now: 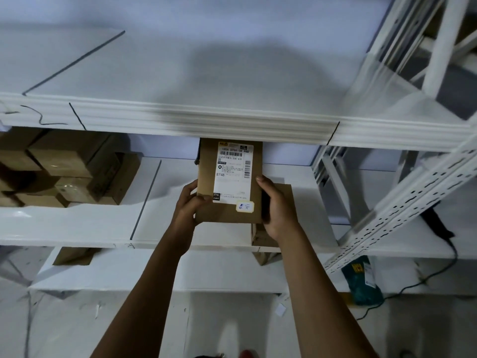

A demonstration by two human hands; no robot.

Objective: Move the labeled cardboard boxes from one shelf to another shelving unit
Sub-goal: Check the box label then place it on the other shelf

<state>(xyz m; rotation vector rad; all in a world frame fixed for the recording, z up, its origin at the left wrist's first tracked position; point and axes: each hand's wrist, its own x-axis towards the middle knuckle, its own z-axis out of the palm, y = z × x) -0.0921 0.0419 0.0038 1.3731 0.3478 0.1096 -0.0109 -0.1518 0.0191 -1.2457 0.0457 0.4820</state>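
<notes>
A flat cardboard box (228, 210) with a white shipping label marked B748 and a small handwritten sticker is held over the middle shelf (165, 202). My left hand (187, 205) grips its left edge, thumb on top. My right hand (275, 208) grips its right edge. The box's far end reaches under the front rail of the upper shelf (180, 120). Beneath the held box lies another brown box (285, 195), partly hidden by my right hand.
Several stacked cardboard boxes (64, 166) fill the left of the middle shelf. A brown box (73, 255) sits on the shelf below. White perforated uprights (402, 210) stand at the right. A green packet (361, 282) and a black cable (413, 282) lie on the floor.
</notes>
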